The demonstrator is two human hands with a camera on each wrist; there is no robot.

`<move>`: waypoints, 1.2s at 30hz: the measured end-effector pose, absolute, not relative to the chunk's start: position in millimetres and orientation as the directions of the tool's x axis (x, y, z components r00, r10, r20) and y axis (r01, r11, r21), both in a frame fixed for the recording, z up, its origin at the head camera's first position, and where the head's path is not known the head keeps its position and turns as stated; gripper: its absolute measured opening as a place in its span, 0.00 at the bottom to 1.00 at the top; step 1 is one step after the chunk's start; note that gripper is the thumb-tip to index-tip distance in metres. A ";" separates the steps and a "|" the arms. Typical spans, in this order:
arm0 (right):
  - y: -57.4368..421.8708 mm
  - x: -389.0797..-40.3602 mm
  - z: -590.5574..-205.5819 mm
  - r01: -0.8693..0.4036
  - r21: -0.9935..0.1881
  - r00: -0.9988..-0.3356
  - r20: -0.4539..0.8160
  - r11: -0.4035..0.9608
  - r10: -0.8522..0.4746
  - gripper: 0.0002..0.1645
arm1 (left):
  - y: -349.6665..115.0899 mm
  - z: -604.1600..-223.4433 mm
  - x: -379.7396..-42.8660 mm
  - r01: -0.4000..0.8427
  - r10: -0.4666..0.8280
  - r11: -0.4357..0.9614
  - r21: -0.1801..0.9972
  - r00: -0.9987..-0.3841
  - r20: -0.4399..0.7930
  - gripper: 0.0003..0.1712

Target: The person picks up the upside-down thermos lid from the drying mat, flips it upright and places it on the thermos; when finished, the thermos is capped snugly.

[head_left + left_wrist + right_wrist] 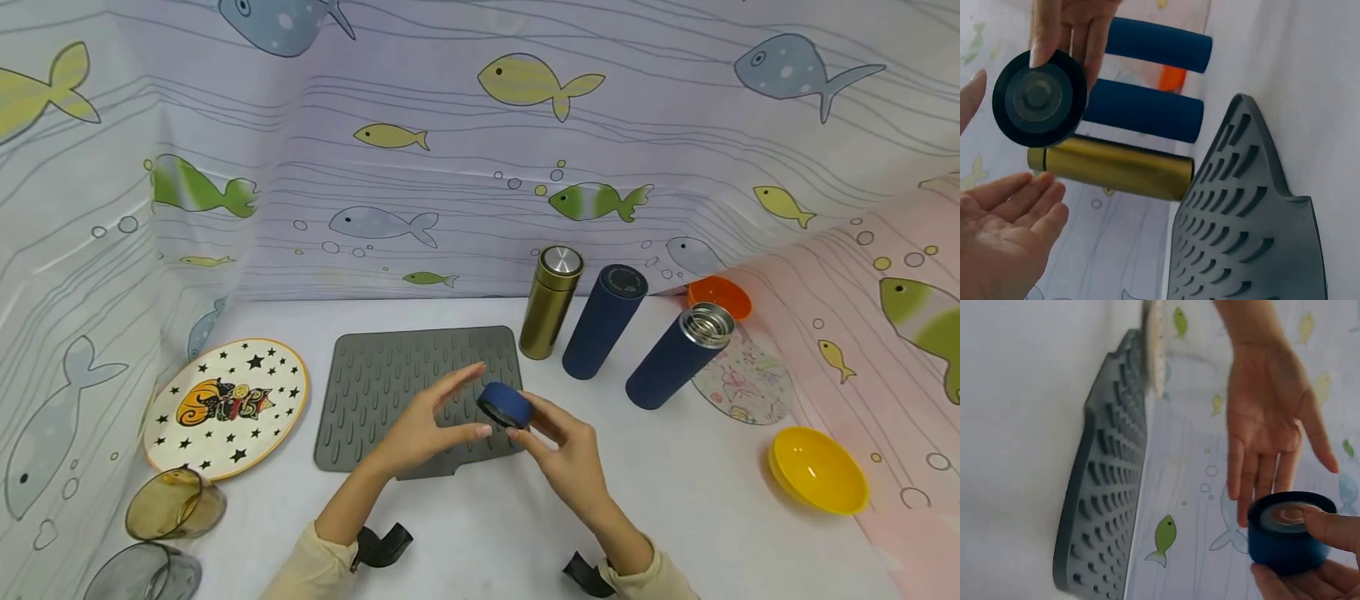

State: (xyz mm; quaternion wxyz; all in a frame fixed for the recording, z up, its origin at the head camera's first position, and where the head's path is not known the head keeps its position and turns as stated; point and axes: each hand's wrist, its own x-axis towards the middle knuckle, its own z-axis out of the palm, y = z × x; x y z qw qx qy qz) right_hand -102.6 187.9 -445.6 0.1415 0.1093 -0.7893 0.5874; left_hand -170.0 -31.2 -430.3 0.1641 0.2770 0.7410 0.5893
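Note:
My right hand (572, 457) pinches a blue bottle lid (510, 402) above the grey drying mat, fingers on its side and thumb on its underside. In the left wrist view the dark inner side of the lid (1038, 100) faces the camera, showing a round, pale, translucent centre. Opposite it, my left hand (417, 432) is spread, palm toward the lid, with its fingers apart and nothing in its grasp. To the right, a blue bottle (667, 371) stands without a lid, its steel mouth exposed. Another blue bottle (602, 325) and a gold bottle (550, 308) have their tops on.
Under the hands lies the grey drying mat (360, 375). A cat-patterned plate (225, 408) is at left, with an amber glass (176, 508) and a grey glass (142, 575) in front. At right are a yellow bowl (817, 471), an orange bowl (723, 293) and a floral plate (750, 379).

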 end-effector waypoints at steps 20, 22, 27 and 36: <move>203.6 -108.8 -442.7 -0.771 0.242 -0.124 0.850 0.589 -0.511 0.12 | -17.5 -427.2 -164.9 0.306 0.734 0.101 0.947 -0.665 0.136 0.62; 204.7 -108.4 -441.0 -0.768 0.276 -0.100 0.840 0.578 -0.534 0.12 | -13.7 -427.7 -162.0 0.332 0.736 0.120 0.936 -0.662 0.141 0.64; 207.6 -109.0 -441.2 -0.739 0.336 -0.056 0.833 0.584 -0.550 0.12 | -3.2 -428.3 -156.0 0.389 0.727 0.145 0.910 -0.666 0.169 0.59; 219.4 -110.0 -452.6 -0.663 0.062 -0.215 0.939 0.746 -0.269 0.11 | 20.9 -432.6 -162.3 0.582 0.604 0.118 0.805 -0.685 0.407 0.45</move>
